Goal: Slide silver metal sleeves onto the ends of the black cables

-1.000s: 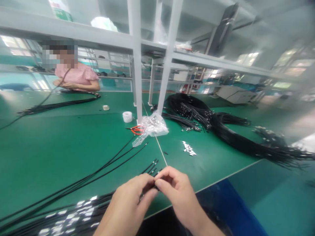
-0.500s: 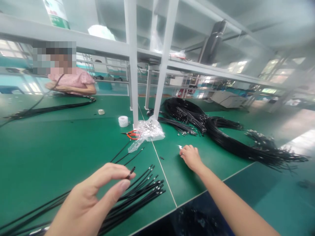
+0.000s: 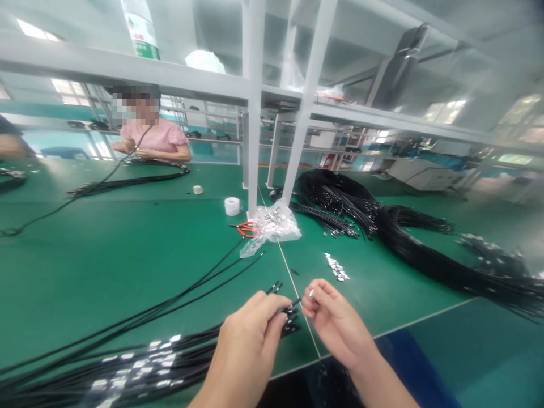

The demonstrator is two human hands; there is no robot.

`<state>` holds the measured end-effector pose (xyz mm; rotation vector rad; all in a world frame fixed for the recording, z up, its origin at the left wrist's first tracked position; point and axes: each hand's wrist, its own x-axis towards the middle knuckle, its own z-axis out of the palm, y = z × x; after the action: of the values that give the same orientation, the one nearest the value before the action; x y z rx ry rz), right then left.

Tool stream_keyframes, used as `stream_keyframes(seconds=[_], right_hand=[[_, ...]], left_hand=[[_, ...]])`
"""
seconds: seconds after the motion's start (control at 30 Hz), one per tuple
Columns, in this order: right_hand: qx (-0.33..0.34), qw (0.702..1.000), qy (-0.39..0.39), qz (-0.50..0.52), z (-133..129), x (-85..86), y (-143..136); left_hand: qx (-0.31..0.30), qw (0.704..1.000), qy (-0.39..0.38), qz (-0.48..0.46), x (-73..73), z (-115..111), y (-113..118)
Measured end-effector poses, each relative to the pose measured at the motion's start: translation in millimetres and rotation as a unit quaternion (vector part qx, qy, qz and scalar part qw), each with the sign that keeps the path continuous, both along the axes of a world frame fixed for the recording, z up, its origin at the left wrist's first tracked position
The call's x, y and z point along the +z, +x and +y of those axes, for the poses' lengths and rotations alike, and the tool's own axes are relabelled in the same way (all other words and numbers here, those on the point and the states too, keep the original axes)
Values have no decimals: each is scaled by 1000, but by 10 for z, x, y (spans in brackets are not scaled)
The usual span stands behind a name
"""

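Note:
My left hand (image 3: 250,340) pinches a thin black cable (image 3: 296,302) close to its end, which points at my right hand. My right hand (image 3: 334,323) has its fingertips closed on a small silver metal piece (image 3: 311,293), just beside that cable end. Whether the two parts touch, I cannot tell. Under and left of my left hand lies a bundle of black cables (image 3: 187,343) with white tags. A small pile of silver metal pieces (image 3: 337,267) lies on the green table (image 3: 187,238) beyond my right hand. Two short black bits (image 3: 295,272) lie near the seam.
A clear bag of metal pieces (image 3: 278,222) sits at the shelf posts (image 3: 255,141), beside orange-handled pliers (image 3: 246,229) and a white tape roll (image 3: 232,206). Coiled black cables (image 3: 399,238) cover the right side. A person in pink (image 3: 157,139) works across the table.
My right hand has come back from the metal pile toward my left hand, bringing a silver piece. My left hand has moved right with the cable end. The view has shifted left.

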<state>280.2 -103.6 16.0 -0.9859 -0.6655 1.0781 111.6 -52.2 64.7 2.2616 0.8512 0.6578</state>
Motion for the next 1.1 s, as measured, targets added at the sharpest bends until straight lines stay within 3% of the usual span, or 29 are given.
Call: stream_keyframes(seconds=[0.1, 0.23, 0.43, 0.63, 0.97, 1.1], right_hand=[[42, 986, 17, 161, -41, 50, -115], [66, 981, 15, 179, -55, 68, -160], [71, 987, 8, 142, -111, 87, -206], [52, 998, -21, -20, -126, 151, -233], [121, 991, -50, -23, -105, 152, -241], [105, 990, -62, -71, -72, 178, -276]], left_hand=[[16, 999, 20, 30, -28, -31, -10], [20, 999, 29, 39, -34, -56, -22], [8, 998, 28, 62, -20, -58, -27], [-19, 994, 15, 108, 47, -64, -31], [-45, 988, -133, -59, -19, 57, -90], [-50, 980, -176, -79, -2, 74, -96]])
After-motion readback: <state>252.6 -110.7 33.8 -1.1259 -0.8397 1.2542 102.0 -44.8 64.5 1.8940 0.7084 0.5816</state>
